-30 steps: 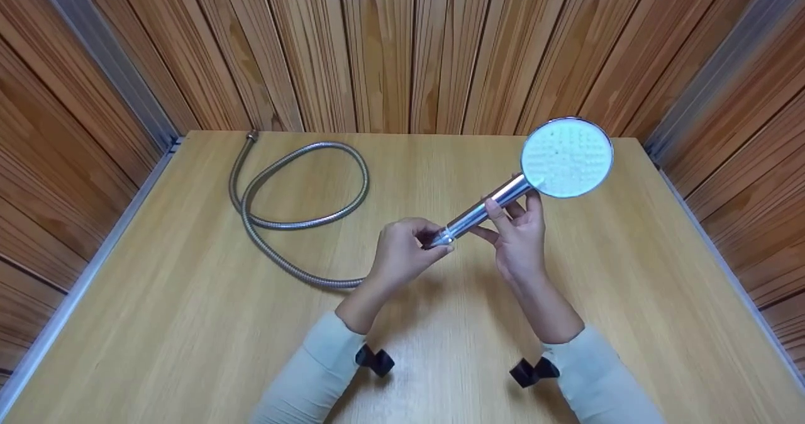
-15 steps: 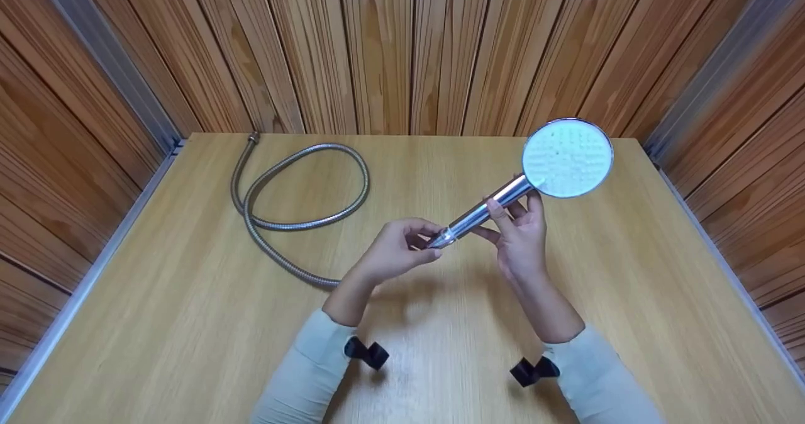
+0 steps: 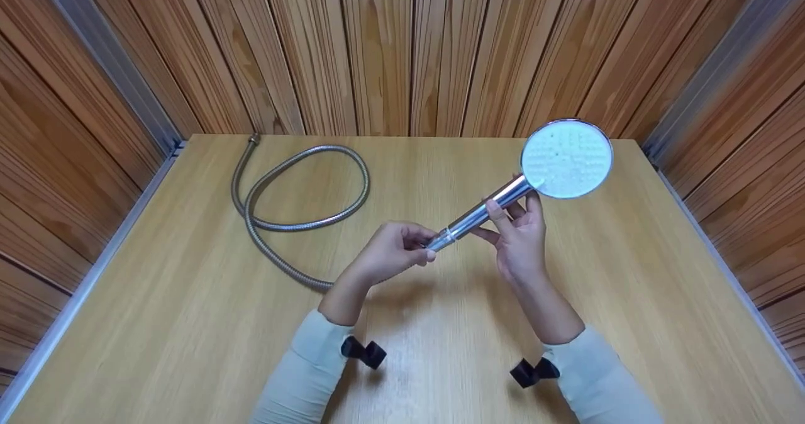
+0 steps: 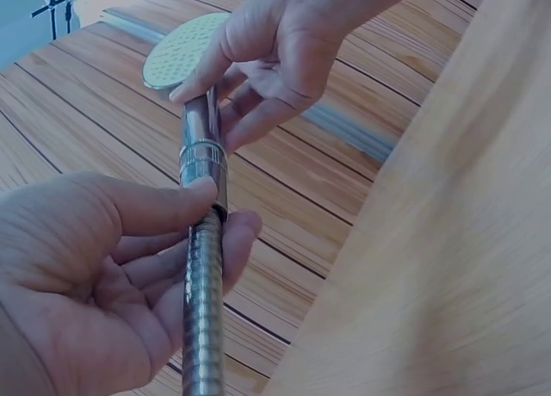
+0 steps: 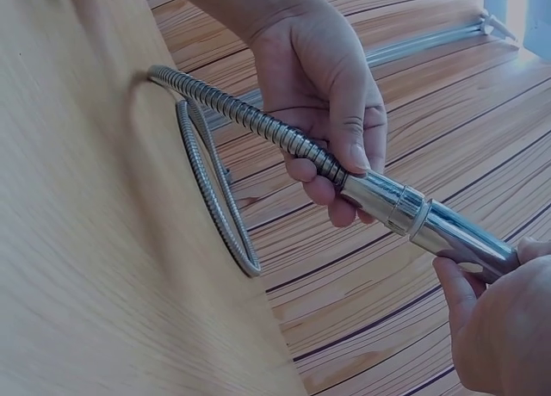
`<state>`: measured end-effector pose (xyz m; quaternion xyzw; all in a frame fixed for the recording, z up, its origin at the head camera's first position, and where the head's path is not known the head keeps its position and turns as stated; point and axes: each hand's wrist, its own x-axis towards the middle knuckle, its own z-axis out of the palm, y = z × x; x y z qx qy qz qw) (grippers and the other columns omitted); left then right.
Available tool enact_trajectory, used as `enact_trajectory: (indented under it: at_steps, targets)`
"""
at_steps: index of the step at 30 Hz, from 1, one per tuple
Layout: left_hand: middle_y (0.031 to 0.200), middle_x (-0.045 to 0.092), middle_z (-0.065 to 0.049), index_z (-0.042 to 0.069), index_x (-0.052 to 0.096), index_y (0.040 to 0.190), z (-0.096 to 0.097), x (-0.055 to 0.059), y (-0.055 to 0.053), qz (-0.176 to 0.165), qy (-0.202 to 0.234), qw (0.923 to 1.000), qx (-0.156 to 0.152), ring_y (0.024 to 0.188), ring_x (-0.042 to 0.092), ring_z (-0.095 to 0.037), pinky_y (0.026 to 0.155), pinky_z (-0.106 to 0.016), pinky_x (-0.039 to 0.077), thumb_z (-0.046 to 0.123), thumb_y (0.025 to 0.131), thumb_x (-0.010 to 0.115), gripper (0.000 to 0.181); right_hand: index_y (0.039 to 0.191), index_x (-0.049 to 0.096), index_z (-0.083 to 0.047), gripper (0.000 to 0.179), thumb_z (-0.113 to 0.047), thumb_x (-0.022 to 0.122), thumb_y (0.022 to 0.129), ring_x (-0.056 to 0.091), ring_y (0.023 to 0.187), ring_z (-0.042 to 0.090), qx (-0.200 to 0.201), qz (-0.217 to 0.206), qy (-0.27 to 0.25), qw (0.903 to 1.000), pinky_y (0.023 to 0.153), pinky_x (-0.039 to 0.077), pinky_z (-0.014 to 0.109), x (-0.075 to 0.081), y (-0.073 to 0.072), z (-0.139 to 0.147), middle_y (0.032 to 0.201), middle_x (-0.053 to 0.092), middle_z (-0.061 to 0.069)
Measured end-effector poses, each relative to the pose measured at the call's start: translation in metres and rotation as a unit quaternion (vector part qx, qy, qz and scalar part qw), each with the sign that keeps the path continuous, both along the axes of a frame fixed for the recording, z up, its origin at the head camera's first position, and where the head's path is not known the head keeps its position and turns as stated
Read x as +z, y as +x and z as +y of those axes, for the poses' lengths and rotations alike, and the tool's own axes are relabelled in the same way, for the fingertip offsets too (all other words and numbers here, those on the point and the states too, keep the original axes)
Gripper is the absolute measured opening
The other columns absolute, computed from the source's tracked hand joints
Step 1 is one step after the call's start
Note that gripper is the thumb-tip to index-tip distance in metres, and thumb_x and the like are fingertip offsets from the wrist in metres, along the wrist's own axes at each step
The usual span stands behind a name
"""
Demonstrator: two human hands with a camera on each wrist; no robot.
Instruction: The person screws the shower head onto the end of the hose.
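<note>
- Head view: the shower head (image 3: 567,158) is held above the table (image 3: 459,323), round pale face showing, with its chrome handle (image 3: 494,205) slanting down and leftward from it.
- Head view: just below the shower head, the right hand (image 3: 521,241) pinches the handle, thumb on the near side, gap no wider than the handle itself.
- Head view: at the handle's end away from the shower head, the left hand (image 3: 390,251) has thumb and fingers bent closely around the metal connector (image 3: 440,241).
- Head view: the hose (image 3: 302,226) lies in 1 loop on the table, left of the shower head and well apart from its face.
- Left wrist view: the left thumb presses the connector, fingers curling behind it and the hose, which leads away from the shower head; farther up, the right thumb and fingers grip opposite sides of the handle.
- Right wrist view: the left thumb rests where hose and connector meet; connector and handle touch end to end, and the right fingers clasp the handle on the shower head's side of that seam.
</note>
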<state>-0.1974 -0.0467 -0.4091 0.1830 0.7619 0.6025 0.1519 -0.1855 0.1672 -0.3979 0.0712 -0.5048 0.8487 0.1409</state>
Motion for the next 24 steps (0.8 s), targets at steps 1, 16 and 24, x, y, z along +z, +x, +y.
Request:
enact_trajectory:
  at_steps: [1, 16, 24]
  targets:
    - [0.097, 0.069, -0.006, 0.004, 0.071, 0.107, 0.0003, 0.0, -0.0001, 0.001, 0.0, 1.0, 0.003, 0.084, 0.067, -0.02, 0.074, -0.03, 0.057, -0.002, 0.086, 0.071, 0.022, 0.144, 0.035, -0.014, 0.057, 0.004, 0.058, 0.095, 0.063, 0.093, 0.021, -0.001, 0.0, 0.0, 1.0, 0.07, 0.058, 0.046, -0.0001, 0.0001, -0.0001, 0.106, 0.055, 0.01]
    - [0.094, 0.068, -0.001, 0.014, 0.074, 0.103, 0.004, -0.0005, 0.0012, 0.033, -0.02, 0.9985, 0.039, 0.074, 0.063, -0.02, 0.066, -0.03, 0.056, 0.006, 0.081, 0.079, 0.024, 0.147, 0.031, -0.01, 0.06, 0.001, 0.059, 0.095, 0.062, 0.096, 0.022, 0.001, -0.004, -0.008, 1.0, 0.073, 0.057, 0.048, 0.0022, 0.0011, 0.0, 0.108, 0.053, 0.012]
    - [0.095, 0.067, -0.006, 0.005, 0.07, 0.111, -0.0011, 0.0007, 0.0003, 0.034, 0.008, 0.9992, -0.021, 0.079, 0.064, -0.019, 0.068, -0.03, 0.056, 0.004, 0.088, 0.072, 0.024, 0.149, 0.027, -0.009, 0.063, 0.003, 0.057, 0.095, 0.063, 0.094, 0.021, 0.003, -0.007, -0.012, 0.9999, 0.07, 0.058, 0.047, 0.0018, 0.0003, 0.0006, 0.108, 0.054, 0.012]
